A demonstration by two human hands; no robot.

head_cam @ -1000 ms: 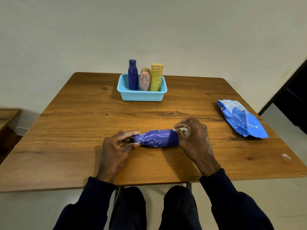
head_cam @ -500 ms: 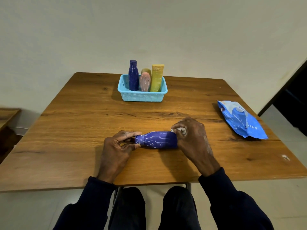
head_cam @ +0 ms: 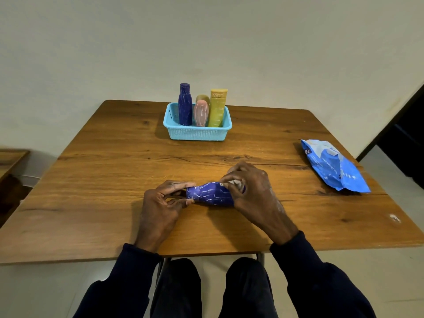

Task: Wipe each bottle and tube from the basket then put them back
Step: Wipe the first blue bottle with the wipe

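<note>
At 6 o'clock, nearest the camera, two dark sleeves [head_cam: 309,271] reach over the desk [head_cam: 91,203] edge. Just past them a purple bottle [head_cam: 211,196], streaked white, is held on its side low over the desk, its narrow end pointing to 9 o'clock. The left hand [head_cam: 160,203] pinches that narrow end, fingers [head_cam: 181,185] and thumb curled round it. The right hand [head_cam: 252,191] curls over the wide end at 3 o'clock, its fingers gripping a white wipe [head_cam: 234,182] against the bottle. Farther out, at 2 o'clock, a blue pack [head_cam: 332,168] lies near the desk's right edge, well apart from the hands. Farthest, at 12 o'clock, a light-blue basket [head_cam: 197,134] stands near the far edge. It holds an upright blue bottle [head_cam: 185,104] on its 9 o'clock side, a pink tube [head_cam: 201,113] in the middle with an olive tube [head_cam: 203,98] behind it, and a yellow tube [head_cam: 217,109] on its 3 o'clock side.
</note>
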